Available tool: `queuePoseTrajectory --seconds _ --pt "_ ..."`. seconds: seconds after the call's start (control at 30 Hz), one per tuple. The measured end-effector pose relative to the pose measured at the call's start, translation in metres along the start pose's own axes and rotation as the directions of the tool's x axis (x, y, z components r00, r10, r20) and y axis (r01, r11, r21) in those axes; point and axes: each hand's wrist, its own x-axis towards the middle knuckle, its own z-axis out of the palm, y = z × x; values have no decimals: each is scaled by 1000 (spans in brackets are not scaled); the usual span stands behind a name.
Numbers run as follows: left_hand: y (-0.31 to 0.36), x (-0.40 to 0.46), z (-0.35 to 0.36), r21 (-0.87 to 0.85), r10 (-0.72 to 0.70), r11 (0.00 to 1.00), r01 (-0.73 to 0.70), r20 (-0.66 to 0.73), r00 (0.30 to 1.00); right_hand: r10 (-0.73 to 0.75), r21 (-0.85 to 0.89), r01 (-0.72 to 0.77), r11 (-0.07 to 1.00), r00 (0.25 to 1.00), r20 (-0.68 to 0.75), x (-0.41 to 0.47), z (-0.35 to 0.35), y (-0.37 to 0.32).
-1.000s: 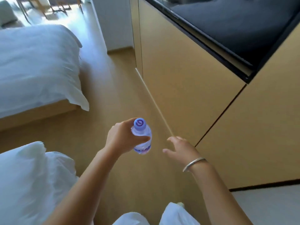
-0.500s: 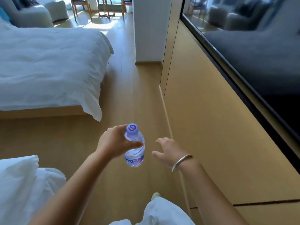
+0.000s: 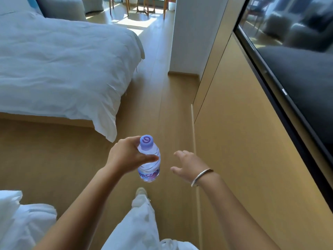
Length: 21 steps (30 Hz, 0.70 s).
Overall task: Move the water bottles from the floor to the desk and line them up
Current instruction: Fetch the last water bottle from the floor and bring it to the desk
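A small clear water bottle (image 3: 149,160) with a purple cap and a purple label is held upright above the wooden floor (image 3: 54,150). My left hand (image 3: 126,156) is wrapped around its upper body from the left. My right hand (image 3: 188,166), with a silver bangle on the wrist, hovers to the right of the bottle with fingers spread and nothing in it. No desk and no other bottles are in view.
A bed with white bedding (image 3: 63,65) fills the upper left. A wooden wall panel (image 3: 243,141) with a dark screen (image 3: 297,69) runs along the right. White bedding (image 3: 21,219) lies at lower left. My leg and shoe (image 3: 141,193) stand on the aisle ahead.
The view has tilted up and turned along the aisle, showing more of the room ahead. The bottle stays in my left hand; my right hand stays open beside it.
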Motion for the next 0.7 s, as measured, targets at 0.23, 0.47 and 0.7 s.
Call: queuePoseTrajectory --seconds 0.23,0.47,0.7 --pt "-7 139 -22 -68 7 998 -7 1 1000 67 -74 -64 995 997 42 129 -48 7" --pt "-12 272 -71 -76 4 997 -3 23 1000 111 -44 -110 993 994 16 247 -116 -15" --pt "-14 374 -99 -73 7 997 -7 6 1000 123 -41 -123 992 992 18 340 -160 -21"
